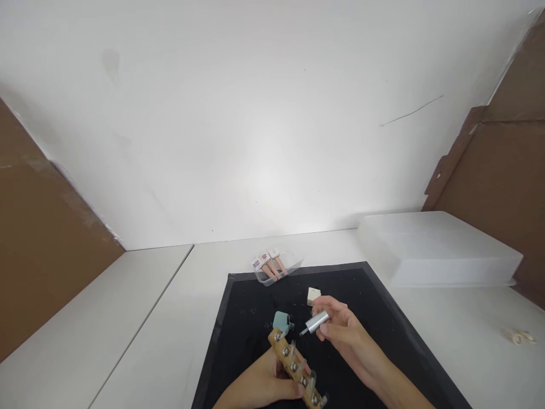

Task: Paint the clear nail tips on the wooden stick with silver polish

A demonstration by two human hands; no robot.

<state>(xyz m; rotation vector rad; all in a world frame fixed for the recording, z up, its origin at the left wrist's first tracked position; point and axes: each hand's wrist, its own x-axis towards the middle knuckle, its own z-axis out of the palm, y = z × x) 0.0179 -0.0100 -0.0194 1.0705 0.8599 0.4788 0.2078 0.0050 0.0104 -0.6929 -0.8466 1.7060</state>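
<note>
My left hand (272, 378) is closed around a narrow wooden strip (293, 367), tilted down to the right. Along the strip run several round metal studs and several clear pieces that look like nail tips. Between the fingertips of my right hand (340, 329) is a nail polish brush with a silver cap (317, 322). Its bristles point down-left, just above the strip's upper part and apart from it as far as I can tell. Behind the strip sits a small teal block-shaped object (281, 322). A small white block (314, 295) lies just beyond my right fingers.
On the far edge of the black mat (242, 301) rests a clear tray (266, 279) with several pink items with white ends. A translucent white box (447, 250) stands at the right. Small beige rings (522, 337) lie at far right. Brown cardboard (502, 170) borders both sides.
</note>
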